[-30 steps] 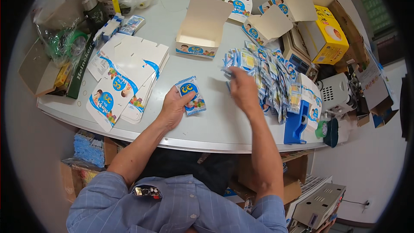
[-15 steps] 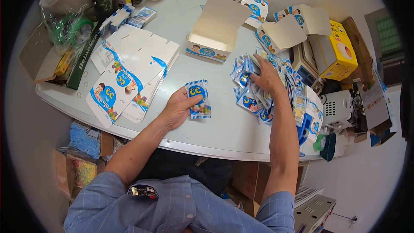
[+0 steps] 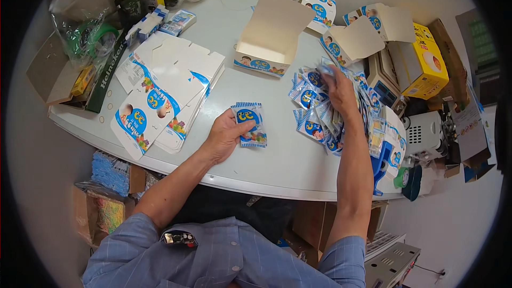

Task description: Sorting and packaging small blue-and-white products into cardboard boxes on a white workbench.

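Small blue-and-white printed sachets (image 3: 255, 134) are gripped in my left hand (image 3: 223, 134), thumb across their front, above the near middle of the table. My right hand (image 3: 344, 95) is over the loose pile of sachets (image 3: 312, 126) at the right. Its fingers are closed on a sachet (image 3: 325, 68), which is smeared by motion. Beyond my hands stands an open white carton (image 3: 265, 67) with its lid raised; the part of its inside that I see is bare. Flat printed carton blanks (image 3: 154, 108) lie stacked to the left of my left hand.
More printed cartons (image 3: 319, 10) stand at the back right, near a yellow box (image 3: 421, 64) and a scale (image 3: 385, 83). A blue tape dispenser (image 3: 380, 166) sits at the right edge. A green box (image 3: 106, 77) and a dark flask (image 3: 128, 0) occupy the far left.
My right hand has closed on a sachet and lifted slightly from the pile. My left hand keeps its hold on its sachets. The whole view has shifted a little.
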A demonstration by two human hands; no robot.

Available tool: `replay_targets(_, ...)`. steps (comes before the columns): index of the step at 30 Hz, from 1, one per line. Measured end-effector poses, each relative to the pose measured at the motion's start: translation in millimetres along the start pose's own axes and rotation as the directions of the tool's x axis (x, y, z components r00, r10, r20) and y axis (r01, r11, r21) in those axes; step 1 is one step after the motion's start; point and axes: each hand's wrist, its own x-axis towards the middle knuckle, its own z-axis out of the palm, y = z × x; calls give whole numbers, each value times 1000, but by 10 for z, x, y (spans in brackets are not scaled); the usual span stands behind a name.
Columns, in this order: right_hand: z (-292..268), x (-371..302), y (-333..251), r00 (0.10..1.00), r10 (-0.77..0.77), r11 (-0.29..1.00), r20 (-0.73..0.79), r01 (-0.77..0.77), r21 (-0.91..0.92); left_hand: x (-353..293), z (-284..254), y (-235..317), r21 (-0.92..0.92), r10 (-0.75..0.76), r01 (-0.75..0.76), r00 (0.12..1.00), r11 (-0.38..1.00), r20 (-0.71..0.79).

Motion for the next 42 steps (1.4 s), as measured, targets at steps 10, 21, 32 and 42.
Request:
replay_targets(10,172,-999,-502,991,128,380,-27,-24,924,231,368,123,505,232,-412,895,759,381)
replay_targets(21,1222,-1353,-821,981,182,-76,-65,79,994,163,263,-346,768,261,-448,893,456,366)
replay_targets(32,1337,-1532,-892,993,80,27,-87,85,996,-71,224,-418,875,103,-343,939,343,328)
replay_targets(42,1264,-1567,-956,992,71,17,-103,102,995,-110,202,-438,852,110,-407,913,330,394)
